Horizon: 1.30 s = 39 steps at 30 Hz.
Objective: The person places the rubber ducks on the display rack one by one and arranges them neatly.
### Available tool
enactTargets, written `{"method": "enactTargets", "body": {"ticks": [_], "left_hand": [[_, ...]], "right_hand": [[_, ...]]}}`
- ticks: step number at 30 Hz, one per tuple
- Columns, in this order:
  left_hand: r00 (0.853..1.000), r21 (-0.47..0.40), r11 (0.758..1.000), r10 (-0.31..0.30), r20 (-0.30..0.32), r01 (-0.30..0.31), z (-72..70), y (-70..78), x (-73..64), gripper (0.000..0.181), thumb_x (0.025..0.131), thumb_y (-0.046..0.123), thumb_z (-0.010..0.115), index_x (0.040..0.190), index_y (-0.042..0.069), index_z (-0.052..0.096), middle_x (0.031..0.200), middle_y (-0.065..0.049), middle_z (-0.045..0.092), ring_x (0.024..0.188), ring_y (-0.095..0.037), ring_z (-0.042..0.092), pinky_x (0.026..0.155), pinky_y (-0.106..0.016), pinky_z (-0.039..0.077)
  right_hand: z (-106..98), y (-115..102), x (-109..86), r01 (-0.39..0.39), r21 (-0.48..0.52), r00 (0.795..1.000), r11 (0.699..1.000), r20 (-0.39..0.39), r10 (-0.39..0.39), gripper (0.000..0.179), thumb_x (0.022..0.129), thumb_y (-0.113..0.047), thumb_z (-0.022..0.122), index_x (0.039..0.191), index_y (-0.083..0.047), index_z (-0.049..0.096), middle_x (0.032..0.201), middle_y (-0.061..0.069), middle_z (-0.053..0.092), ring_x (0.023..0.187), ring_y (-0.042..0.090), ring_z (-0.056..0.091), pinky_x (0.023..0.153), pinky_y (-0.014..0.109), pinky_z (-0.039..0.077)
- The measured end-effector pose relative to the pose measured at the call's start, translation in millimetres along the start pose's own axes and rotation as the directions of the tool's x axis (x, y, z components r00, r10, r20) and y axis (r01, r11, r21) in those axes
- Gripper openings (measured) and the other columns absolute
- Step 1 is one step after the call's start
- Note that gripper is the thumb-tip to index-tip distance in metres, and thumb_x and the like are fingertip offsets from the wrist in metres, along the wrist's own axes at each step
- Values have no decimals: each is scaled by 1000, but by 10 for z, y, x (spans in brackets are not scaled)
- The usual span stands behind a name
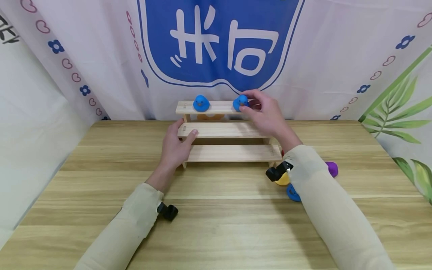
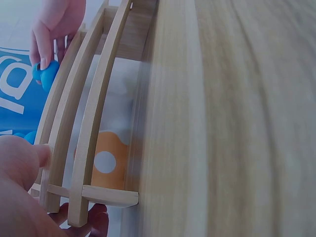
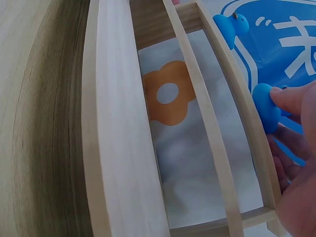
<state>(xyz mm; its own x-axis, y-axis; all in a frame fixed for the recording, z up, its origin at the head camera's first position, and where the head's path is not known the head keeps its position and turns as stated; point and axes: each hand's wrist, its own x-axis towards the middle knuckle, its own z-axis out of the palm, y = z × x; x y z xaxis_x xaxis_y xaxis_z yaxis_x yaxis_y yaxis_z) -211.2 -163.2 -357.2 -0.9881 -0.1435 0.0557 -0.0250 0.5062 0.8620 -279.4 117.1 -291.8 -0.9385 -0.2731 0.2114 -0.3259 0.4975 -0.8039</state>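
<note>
A three-tier wooden stand [image 1: 221, 153] stands at the back of the table. My left hand [image 1: 175, 146] grips its left end, thumb on top of the middle tier and fingers around the side. On the top tier, towards the right, my right hand [image 1: 268, 114] pinches a blue rubber duck [image 1: 240, 102] between thumb and fingers. In the right wrist view this blue duck [image 3: 266, 107] is right at the top board's edge. Another blue rubber duck [image 1: 201, 104] sits upright on the top tier's left part.
Beside the stand's right end, partly hidden by my right sleeve [image 1: 324, 195], lie a yellow toy [image 1: 282, 179], a blue one [image 1: 293, 192], a purple one [image 1: 332, 169] and a bit of red. A printed white curtain [image 1: 324, 75] hangs close behind the stand.
</note>
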Motion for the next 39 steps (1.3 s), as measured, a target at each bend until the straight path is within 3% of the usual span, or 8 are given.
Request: {"method": "enactTargets", "body": {"ticks": [16, 23, 31, 39], "left_hand": [[1000, 0, 1000, 3, 4, -3, -3, 13, 5, 76, 109, 43, 57, 169, 12, 24, 173, -14, 30, 161, -35, 30, 131, -54, 30], [1000, 5, 1000, 9, 3, -9, -4, 6, 3, 76, 109, 42, 57, 169, 11, 24, 173, -15, 30, 161, -36, 30, 131, -55, 29], [1000, 1, 1000, 5, 5, -5, 7, 3, -8, 76, 109, 41, 57, 169, 10, 24, 173, -16, 30, 161, -36, 28, 132, -55, 28], [1000, 5, 1000, 1, -1, -1, 9, 14, -5, 76, 109, 42, 57, 169, 11, 24, 173, -15, 30, 161, -36, 29, 132, -55, 28]], "right_hand": [[49, 16, 35, 14, -57, 1000, 998, 23, -13, 41, 107, -29, 64, 147, -23, 59, 142, 5, 63, 128, 26, 59, 118, 45, 49], [44, 23, 37, -4, -83, 999, 997, 45, 8, 49, 108, -31, 62, 155, -21, 53, 150, 6, 59, 138, 26, 56, 123, 44, 45], [-15, 39, -18, -49, -48, 997, 998, 59, 52, 55, 105, -34, 67, 157, -25, 51, 154, 4, 57, 142, 28, 53, 124, 50, 43], [-168, 26, -161, 4, 5, 1000, 1000, 29, -4, 55, 104, -30, 68, 156, -17, 52, 156, 3, 58, 132, 24, 59, 119, 47, 48]]}}
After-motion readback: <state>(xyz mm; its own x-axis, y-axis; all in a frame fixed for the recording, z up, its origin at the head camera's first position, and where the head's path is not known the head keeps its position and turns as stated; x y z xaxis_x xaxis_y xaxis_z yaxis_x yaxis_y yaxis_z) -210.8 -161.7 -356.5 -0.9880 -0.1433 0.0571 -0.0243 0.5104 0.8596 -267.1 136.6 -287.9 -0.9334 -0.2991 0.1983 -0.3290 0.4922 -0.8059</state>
